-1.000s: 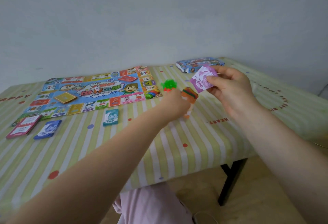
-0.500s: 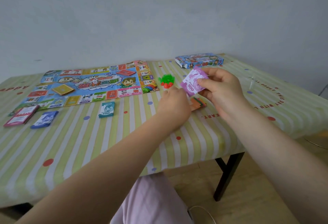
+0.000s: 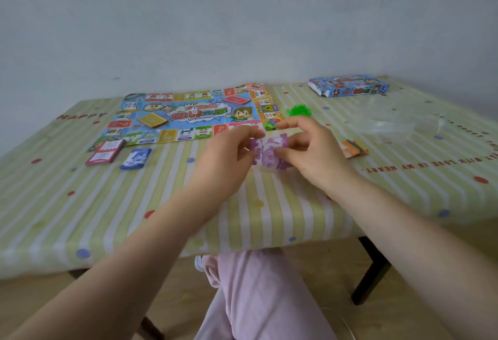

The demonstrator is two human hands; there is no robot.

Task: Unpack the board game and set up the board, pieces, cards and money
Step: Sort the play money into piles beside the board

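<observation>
A stack of purple 500 play-money notes is held low over the striped table, in front of the colourful game board. My left hand pinches its left side and my right hand pinches its right side. An orange money stack lies to the right of my right hand. A blue money stack and a pink-backed card stack lie at the left. Yellow and red card decks and a white die sit on the board.
Green plastic pieces and coloured pawns lie by the board's right edge. The blue game box sits at the far right by the wall, with a clear plastic bag in front of it. The table's front edge runs just above my lap.
My right hand has brought the purple notes down from mid-air to just above the table. My left hand has left the orange stack on the table and now pinches the purple notes too.
</observation>
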